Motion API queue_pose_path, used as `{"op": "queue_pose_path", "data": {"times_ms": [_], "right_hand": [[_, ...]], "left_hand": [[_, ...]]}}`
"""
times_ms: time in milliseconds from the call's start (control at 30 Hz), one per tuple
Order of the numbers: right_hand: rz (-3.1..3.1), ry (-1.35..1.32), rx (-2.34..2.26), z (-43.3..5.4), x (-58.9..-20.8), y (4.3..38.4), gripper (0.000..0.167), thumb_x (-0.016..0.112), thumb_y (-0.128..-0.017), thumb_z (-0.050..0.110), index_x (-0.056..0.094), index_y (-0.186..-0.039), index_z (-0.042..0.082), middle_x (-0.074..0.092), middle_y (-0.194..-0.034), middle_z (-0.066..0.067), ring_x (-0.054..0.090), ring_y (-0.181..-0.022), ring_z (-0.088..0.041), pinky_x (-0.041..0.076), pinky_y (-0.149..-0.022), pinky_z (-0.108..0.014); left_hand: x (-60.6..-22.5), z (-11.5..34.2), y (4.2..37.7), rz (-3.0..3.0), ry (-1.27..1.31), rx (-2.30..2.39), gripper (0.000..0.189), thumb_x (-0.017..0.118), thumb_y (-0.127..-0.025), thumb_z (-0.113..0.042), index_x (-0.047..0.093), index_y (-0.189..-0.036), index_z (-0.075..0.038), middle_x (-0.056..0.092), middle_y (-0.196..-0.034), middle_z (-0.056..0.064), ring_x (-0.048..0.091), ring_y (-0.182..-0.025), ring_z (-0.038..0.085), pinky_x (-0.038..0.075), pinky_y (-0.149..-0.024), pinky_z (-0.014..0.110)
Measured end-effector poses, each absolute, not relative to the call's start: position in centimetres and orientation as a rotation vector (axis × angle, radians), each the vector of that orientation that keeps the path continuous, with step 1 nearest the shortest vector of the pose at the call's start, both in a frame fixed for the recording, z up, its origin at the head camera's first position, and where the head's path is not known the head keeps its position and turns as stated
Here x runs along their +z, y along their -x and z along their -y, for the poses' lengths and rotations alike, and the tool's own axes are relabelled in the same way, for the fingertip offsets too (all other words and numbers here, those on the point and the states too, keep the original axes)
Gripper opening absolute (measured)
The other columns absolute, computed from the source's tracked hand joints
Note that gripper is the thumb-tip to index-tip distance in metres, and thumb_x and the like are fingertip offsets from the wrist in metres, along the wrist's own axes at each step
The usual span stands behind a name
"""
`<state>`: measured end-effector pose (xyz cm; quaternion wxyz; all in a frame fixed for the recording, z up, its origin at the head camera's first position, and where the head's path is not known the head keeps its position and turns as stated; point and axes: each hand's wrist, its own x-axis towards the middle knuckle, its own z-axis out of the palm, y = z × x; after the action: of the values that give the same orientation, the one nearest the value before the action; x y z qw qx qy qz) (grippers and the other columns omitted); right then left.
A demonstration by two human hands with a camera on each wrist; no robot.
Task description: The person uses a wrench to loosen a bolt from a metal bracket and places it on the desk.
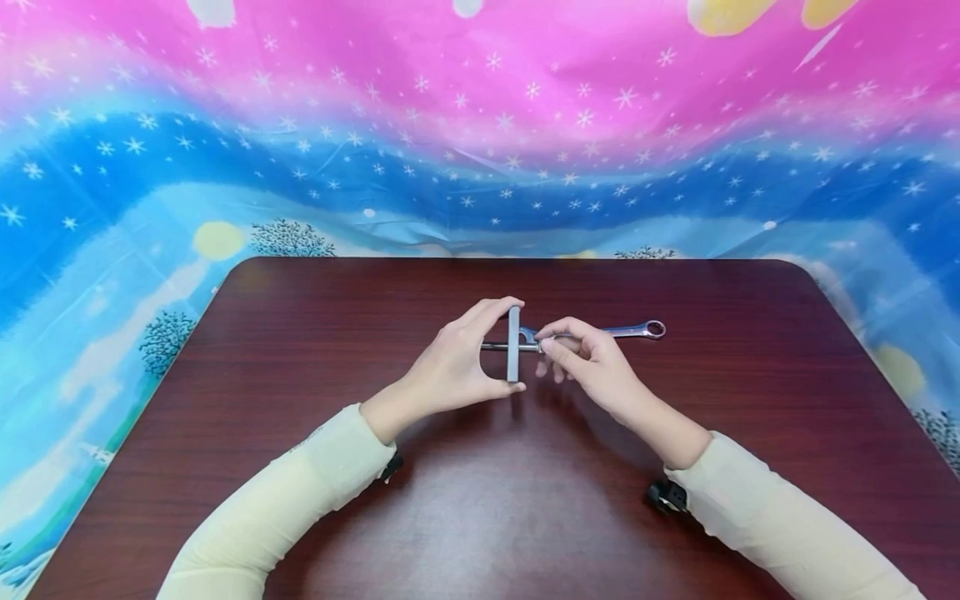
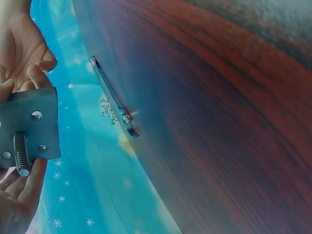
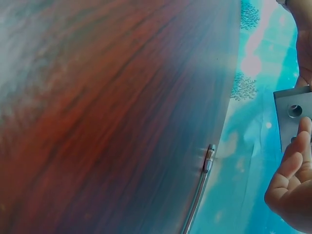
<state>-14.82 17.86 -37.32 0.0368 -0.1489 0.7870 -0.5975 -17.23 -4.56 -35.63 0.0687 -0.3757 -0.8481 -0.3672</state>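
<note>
My left hand (image 1: 450,360) holds a grey metal plate (image 1: 513,358) upright, its top edge under the fingertips and its bottom edge on the thumb. Several round holes show in the plate (image 2: 48,129) in the left wrist view. A threaded bolt (image 2: 21,152) passes through the plate, its tip sticking out on the left-hand side. On the other side, my right hand (image 1: 600,367) pinches the bolt's near end between thumb and index finger, hiding much of it. The right wrist view shows curled fingers (image 3: 287,183) close against the plate (image 3: 287,124).
Behind the hands, a combination wrench (image 1: 633,331) lies on the dark red wooden table (image 1: 337,317), its ring end to the right and its open end partly behind the right hand. A patterned snowflake cloth (image 1: 450,125) hangs beyond the table's far edge.
</note>
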Motion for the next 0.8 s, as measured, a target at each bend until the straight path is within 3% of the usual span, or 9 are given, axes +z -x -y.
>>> {"op": "queue_pose_path", "data": {"times_ms": [167, 333, 500, 633, 800], "right_hand": [[-2.436, 0.450, -1.843, -17.81, -37.15, 14.87, 0.019, 0.057, -0.100, 0.010, 0.061, -0.111, -0.005, 0.070, -0.071, -0.005, 0.059, -0.061, -0.016, 0.053, -0.060, -0.029], [-2.481, 0.509, -1.855, -17.85, -37.28, 14.83, 0.021, 0.067, -0.090, 0.000, 0.062, -0.110, -0.003, 0.071, -0.088, -0.006, 0.061, -0.070, -0.011, 0.051, -0.064, -0.024], [-2.444, 0.523, -1.827, -17.93, -37.32, 14.76, 0.025, 0.066, -0.090, -0.001, 0.061, -0.115, -0.004, 0.069, -0.095, -0.018, 0.063, -0.072, -0.010, 0.054, -0.064, -0.028], [-2.388, 0.495, -1.822, -18.01, -37.31, 14.78, 0.023, 0.058, -0.098, 0.006, 0.060, -0.118, -0.005, 0.071, -0.088, -0.020, 0.063, -0.068, -0.014, 0.055, -0.064, -0.032], [-2.386, 0.453, -1.849, -17.82, -37.37, 14.87, 0.024, 0.052, -0.103, 0.011, 0.060, -0.115, -0.007, 0.070, -0.074, -0.004, 0.059, -0.061, -0.017, 0.052, -0.059, -0.030]], "left_hand": [[-35.65, 4.48, 17.22, 2.546, 1.143, -1.107, 0.090, 0.091, -0.068, -0.027, 0.043, -0.143, -0.014, 0.056, -0.132, 0.001, 0.058, -0.112, 0.016, 0.053, -0.096, 0.039], [-35.60, 4.54, 17.27, 2.552, 1.139, -1.099, 0.091, 0.091, -0.068, -0.027, 0.043, -0.144, -0.013, 0.056, -0.133, 0.003, 0.058, -0.114, 0.017, 0.053, -0.097, 0.039], [-35.70, 4.65, 17.22, 2.567, 1.137, -1.096, 0.090, 0.091, -0.069, -0.027, 0.043, -0.144, -0.013, 0.056, -0.133, 0.005, 0.058, -0.114, 0.017, 0.053, -0.097, 0.040], [-35.79, 4.66, 17.12, 2.563, 1.136, -1.090, 0.090, 0.091, -0.068, -0.026, 0.043, -0.143, -0.014, 0.057, -0.131, 0.002, 0.058, -0.111, 0.016, 0.054, -0.095, 0.040], [-35.90, 4.57, 17.10, 2.549, 1.145, -1.078, 0.090, 0.091, -0.068, -0.027, 0.044, -0.142, -0.015, 0.057, -0.129, 0.000, 0.058, -0.110, 0.015, 0.054, -0.095, 0.039]]}}
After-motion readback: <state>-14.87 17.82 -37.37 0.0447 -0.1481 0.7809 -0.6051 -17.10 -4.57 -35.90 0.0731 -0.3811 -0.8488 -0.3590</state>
